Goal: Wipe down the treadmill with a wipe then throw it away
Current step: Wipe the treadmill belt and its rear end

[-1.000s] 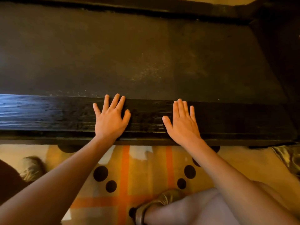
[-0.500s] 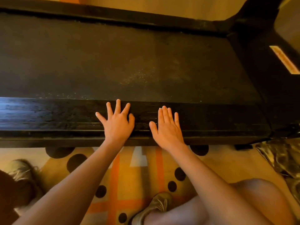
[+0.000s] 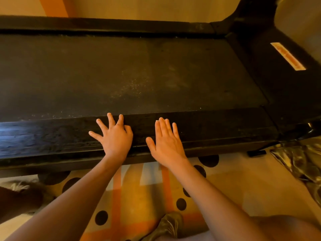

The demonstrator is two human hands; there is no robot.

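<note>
A black treadmill [image 3: 156,72] lies across the view, its dusty belt speckled with pale crumbs near the middle. Its near side rail [image 3: 43,136] is ribbed and glossy. My left hand [image 3: 113,136] rests flat on that rail with fingers spread. My right hand [image 3: 166,141] lies flat on the rail beside it, fingers straight and together. Neither hand holds anything. No wipe is visible.
The treadmill's upright and motor cover with an orange label [image 3: 287,55] rise at the right. A patterned rug [image 3: 139,197] with black dots and orange stripes lies under me. My shoe [image 3: 166,225] is at the bottom, and crumpled shiny material [image 3: 302,160] at the right.
The view has shifted up and to the right, revealing the treadmill's upright. Both hands stay flat on the rail and have drawn closer together; my left fingers have spread wider.
</note>
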